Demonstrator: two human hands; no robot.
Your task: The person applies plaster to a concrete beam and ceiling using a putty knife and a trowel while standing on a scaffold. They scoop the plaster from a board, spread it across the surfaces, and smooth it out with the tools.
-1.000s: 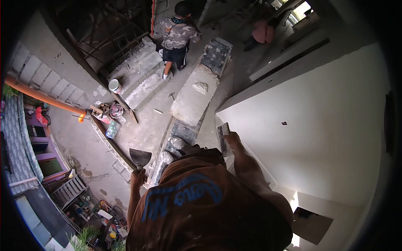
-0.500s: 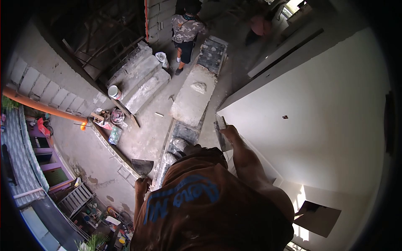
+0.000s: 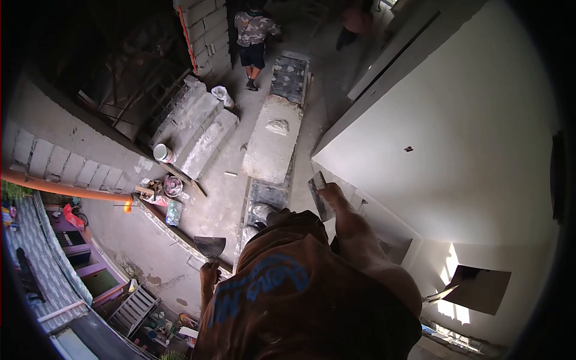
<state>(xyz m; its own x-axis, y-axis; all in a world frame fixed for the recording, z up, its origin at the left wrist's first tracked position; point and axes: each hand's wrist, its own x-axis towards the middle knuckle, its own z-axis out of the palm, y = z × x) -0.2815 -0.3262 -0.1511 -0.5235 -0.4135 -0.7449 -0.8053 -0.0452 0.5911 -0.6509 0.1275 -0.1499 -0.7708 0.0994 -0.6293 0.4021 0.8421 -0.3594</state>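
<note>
Rising beside the board (image 3: 259, 156), the wall (image 3: 456, 138) is kept near the trowel (image 3: 326, 207), held in the right hand (image 3: 330, 192) with fingers curled round its handle, probably for a steady grip. On the board a pale heap (image 3: 278, 126) is set (presumably to be within reach). The knife (image 3: 210, 245) is held blade outward, away from the shirt (image 3: 300, 300), by the left hand (image 3: 210, 274); its fingers are closed, though their exact spacing cannot be told.

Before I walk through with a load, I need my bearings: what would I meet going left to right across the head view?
Purple house front, green bag, scraper in the left hand, pale plank, trowel in the right hand, small dark spot on the white wall.
</note>
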